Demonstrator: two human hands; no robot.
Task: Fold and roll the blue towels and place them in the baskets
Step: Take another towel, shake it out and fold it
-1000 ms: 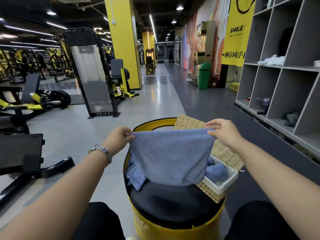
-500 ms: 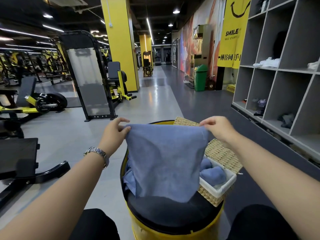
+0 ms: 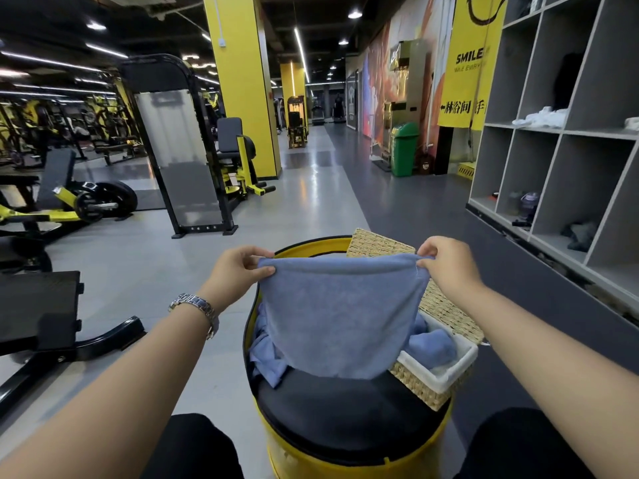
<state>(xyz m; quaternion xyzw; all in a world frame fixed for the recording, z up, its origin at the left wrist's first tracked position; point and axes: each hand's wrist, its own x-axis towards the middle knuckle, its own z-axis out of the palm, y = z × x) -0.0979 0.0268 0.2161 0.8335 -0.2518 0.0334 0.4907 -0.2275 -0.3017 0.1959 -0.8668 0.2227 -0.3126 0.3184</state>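
On the far left stands a black padded gym bench (image 3: 38, 305), well apart from the work. The left hand (image 3: 238, 271), with a silver metal wristwatch (image 3: 195, 307) on its wrist, pinches the left top corner of a blue terry towel (image 3: 340, 316) between thumb and fingers. Compared with a second ago the towel's top edge hangs in a slacker curve and the hands sit a little closer together, so the towel looks doubled over, its lower hem just touching the black round cushion (image 3: 345, 416) of the yellow drum stool (image 3: 349, 468). Behind and left of it lies a loose heap of blue cloths (image 3: 264, 354) not yet folded. The right hand (image 3: 446, 267) pinches the right top corner, fingers curled round the cloth. Just right, a woven straw basket with white lining (image 3: 446, 378) holds a rolled blue towel (image 3: 432, 347). This suggests a fold is in hand, with the rolling to come.
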